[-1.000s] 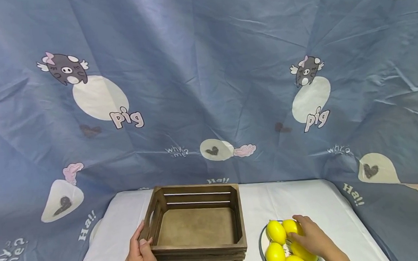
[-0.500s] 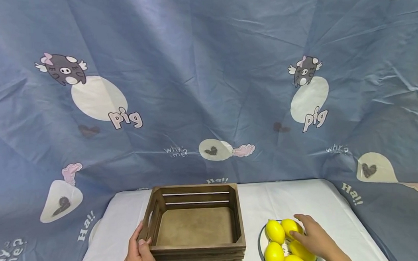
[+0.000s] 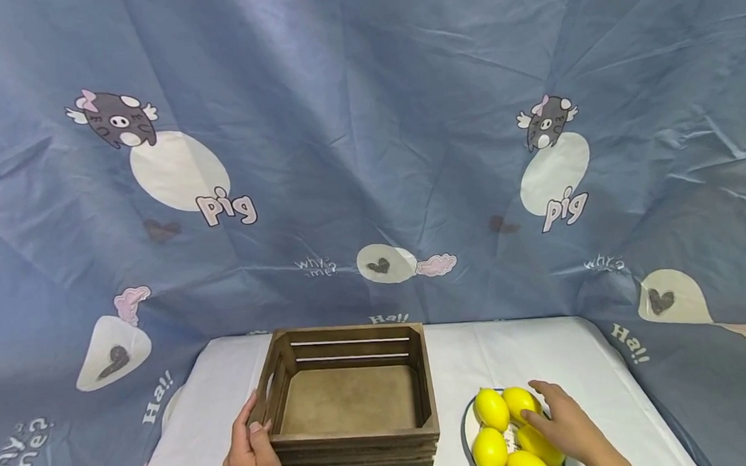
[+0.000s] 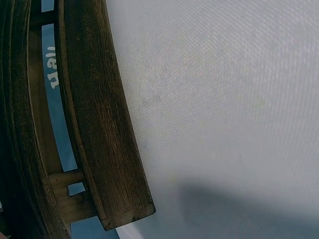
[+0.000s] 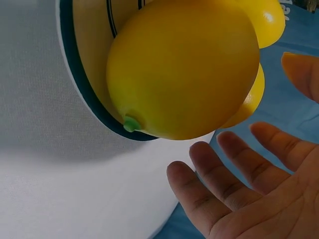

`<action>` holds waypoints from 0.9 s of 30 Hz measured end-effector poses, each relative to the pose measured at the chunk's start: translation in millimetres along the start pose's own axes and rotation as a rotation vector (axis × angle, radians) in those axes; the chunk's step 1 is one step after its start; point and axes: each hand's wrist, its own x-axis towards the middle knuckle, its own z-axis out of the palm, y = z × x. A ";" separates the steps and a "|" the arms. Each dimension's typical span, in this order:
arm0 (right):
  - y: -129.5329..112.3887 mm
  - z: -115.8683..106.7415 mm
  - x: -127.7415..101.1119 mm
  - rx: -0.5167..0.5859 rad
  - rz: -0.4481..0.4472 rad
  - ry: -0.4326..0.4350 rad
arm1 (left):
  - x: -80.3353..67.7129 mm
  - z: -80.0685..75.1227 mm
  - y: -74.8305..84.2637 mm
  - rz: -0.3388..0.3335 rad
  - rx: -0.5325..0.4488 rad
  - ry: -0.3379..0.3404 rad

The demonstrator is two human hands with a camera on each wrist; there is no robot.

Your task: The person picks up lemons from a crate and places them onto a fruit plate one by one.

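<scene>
Two bare hands, left hand, right hand, bare wrists, no sleeves visible

The blue cloth backdrop bears printed words: "pig" twice, beside each white oval with a winged pig; "why? me?" near its middle and at lower left; "Ha!!" above the desk's far edge and at both lower sides.
</scene>
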 end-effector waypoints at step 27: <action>-5.6 -18.6 -26.4 -0.098 -0.001 0.093 | 15.7 -25.8 -7.2 -0.003 0.026 -0.183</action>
